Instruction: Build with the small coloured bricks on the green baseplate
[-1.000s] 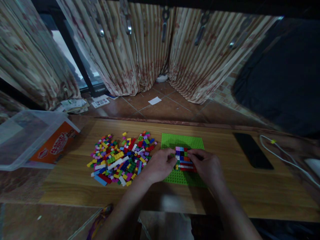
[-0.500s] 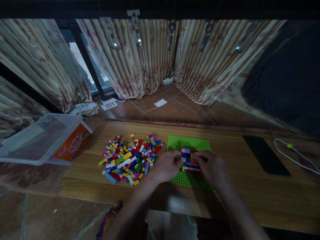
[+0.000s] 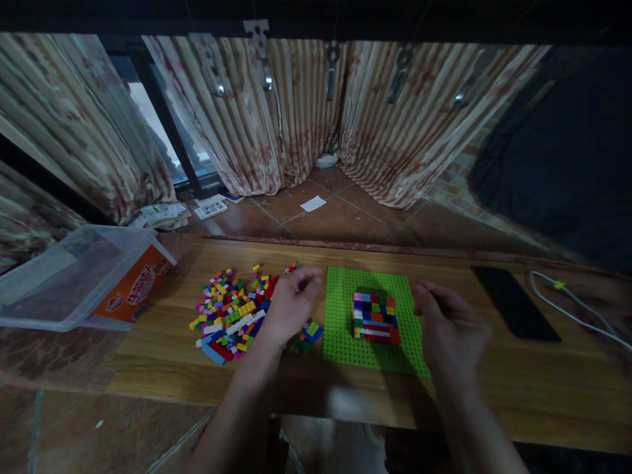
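Observation:
A block of coloured toy bricks (image 3: 375, 319), built up in rows of red, white, blue, yellow and orange, stands on a green studded baseplate (image 3: 340, 349). Neither hand touches it. My left hand (image 3: 291, 303) hovers over the right side of a heap of loose bricks (image 3: 232, 316), beside the plate's left edge; its fingers are bent and a little apart, and no brick shows in them. At the plate's right edge is my right hand (image 3: 454, 326), loosely curled with thumb and fingers apart, nothing visible in it. Part of the heap is hidden behind my left hand and forearm.
The wooden table (image 3: 498, 375) carries a dark flat slab (image 3: 516, 303) on the right, with a white cable (image 3: 567, 309) beyond it. A clear plastic bin (image 3: 59, 283) with an orange label stands at the left. Striped curtains (image 3: 296, 118) hang behind.
Both hands have let go of the brick block and moved apart, the left toward the heap and the right off to the side. The block stays on the baseplate, now fully visible.

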Motion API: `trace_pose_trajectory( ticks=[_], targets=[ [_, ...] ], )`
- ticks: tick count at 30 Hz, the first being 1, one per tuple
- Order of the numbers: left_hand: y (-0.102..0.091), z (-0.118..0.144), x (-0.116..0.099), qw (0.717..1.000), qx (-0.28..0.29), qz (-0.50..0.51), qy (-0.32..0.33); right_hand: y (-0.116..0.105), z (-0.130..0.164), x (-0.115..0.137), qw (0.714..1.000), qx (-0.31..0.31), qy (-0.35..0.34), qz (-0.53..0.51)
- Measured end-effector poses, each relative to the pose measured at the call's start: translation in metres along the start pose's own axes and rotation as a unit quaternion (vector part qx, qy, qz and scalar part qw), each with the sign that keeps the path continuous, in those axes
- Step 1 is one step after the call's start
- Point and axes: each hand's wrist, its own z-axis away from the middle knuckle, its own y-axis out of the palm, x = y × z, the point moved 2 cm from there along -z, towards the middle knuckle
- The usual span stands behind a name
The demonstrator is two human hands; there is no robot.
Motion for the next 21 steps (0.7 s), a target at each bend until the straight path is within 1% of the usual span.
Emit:
trace_pose_trajectory(
  ticks=[2,3,5,8,10,12,13,14,16,18,19,20,21],
  targets=[
    [-0.013,-0.002,-0.007,0.995,-0.083,0.052,0.007,-0.001,0.005,0.004,1.0,-0.01,-0.026,-0.01],
    [-0.02,-0.003,-0.01,0.99,-0.121,0.071,0.017,-0.001,0.008,0.006,0.999,-0.007,-0.039,-0.009],
    [-0.033,-0.003,-0.015,0.977,-0.179,0.107,0.041,-0.001,0.016,0.01,0.998,0.015,-0.067,0.007],
    [-0.048,-0.003,-0.018,0.954,-0.237,0.174,0.053,0.003,0.032,0.018,0.987,0.081,-0.136,0.029],
    [-0.055,-0.004,-0.018,0.938,-0.267,0.218,0.036,0.011,0.048,0.025,0.971,0.151,-0.182,0.029],
    [-0.06,-0.004,-0.018,0.921,-0.287,0.264,0.013,0.022,0.068,0.032,0.947,0.242,-0.209,0.02],
    [-0.062,-0.005,-0.019,0.913,-0.29,0.288,0.0,0.028,0.08,0.035,0.927,0.298,-0.228,0.011],
    [-0.063,-0.005,-0.019,0.905,-0.289,0.311,-0.013,0.033,0.092,0.039,0.908,0.337,-0.249,-0.011],
    [-0.064,-0.006,-0.02,0.894,-0.279,0.348,-0.038,0.042,0.113,0.044,0.868,0.406,-0.286,-0.021],
    [-0.066,-0.006,-0.02,0.889,-0.269,0.368,-0.053,0.048,0.126,0.046,0.835,0.457,-0.307,-0.004],
    [-0.067,-0.006,-0.02,0.886,-0.27,0.373,-0.054,0.05,0.13,0.045,0.825,0.474,-0.307,0.01],
    [-0.069,-0.006,-0.02,0.884,-0.274,0.376,-0.052,0.052,0.13,0.043,0.821,0.485,-0.301,0.023],
    [-0.071,-0.005,-0.02,0.88,-0.282,0.378,-0.049,0.053,0.129,0.04,0.823,0.487,-0.289,0.036]
  ],
)
